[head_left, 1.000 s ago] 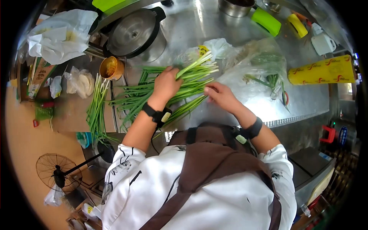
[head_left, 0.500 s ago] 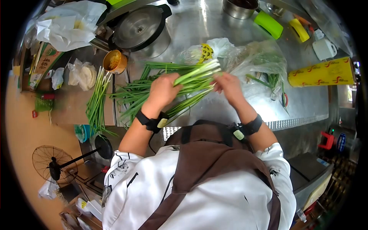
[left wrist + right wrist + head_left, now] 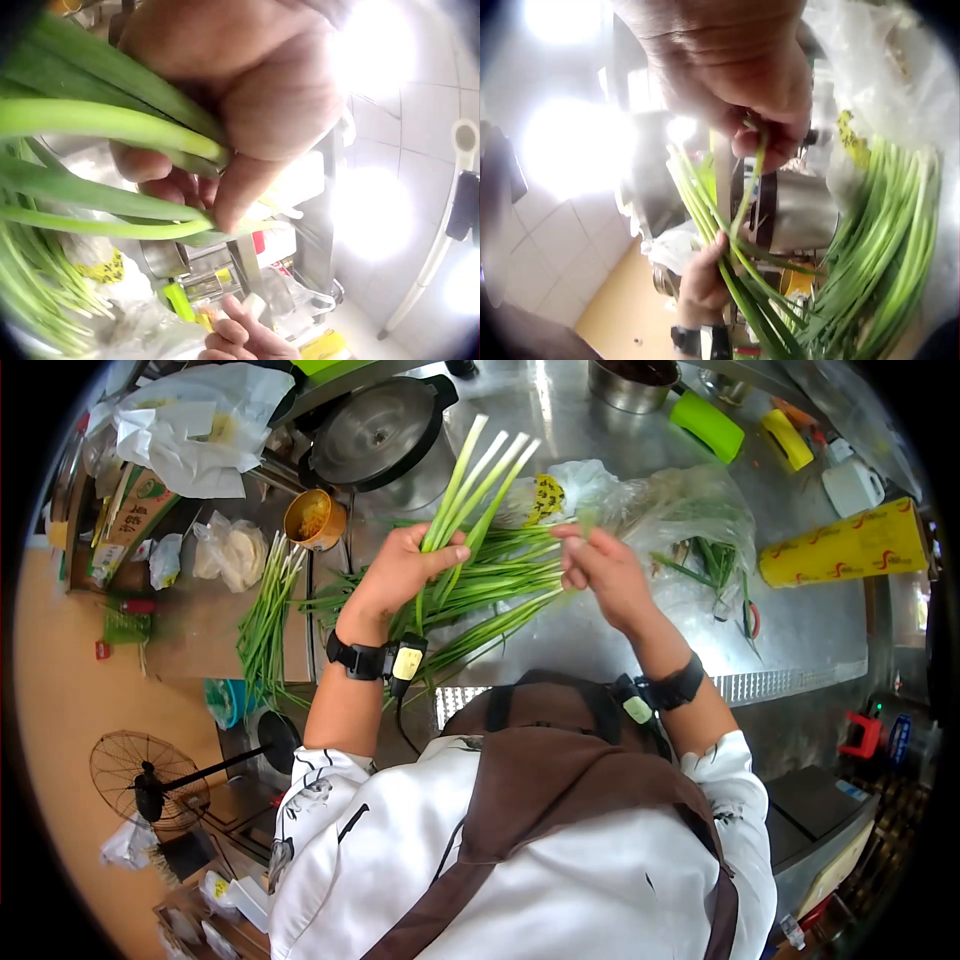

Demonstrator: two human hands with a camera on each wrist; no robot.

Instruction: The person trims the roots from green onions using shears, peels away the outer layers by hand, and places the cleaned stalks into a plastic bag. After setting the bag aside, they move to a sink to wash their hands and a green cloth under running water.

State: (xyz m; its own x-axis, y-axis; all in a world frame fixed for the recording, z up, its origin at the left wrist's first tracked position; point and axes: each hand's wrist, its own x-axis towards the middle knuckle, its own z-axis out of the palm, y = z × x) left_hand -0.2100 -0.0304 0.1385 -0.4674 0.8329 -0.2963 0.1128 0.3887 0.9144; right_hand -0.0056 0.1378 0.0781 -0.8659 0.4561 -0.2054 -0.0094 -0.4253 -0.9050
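Scallions (image 3: 467, 493), pinched, jut white-ended beyond the left grip (image 3: 403, 572) — right grip (image 3: 607, 572) seemingly pinching a strand (image 3: 748, 190).

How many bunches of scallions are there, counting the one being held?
3: a held bunch in the left hand, a large bunch on the steel counter, and a smaller bunch beside the orange cup. The plastic bag may hide more.

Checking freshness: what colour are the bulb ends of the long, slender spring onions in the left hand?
These ends are white, clearest in the head view.
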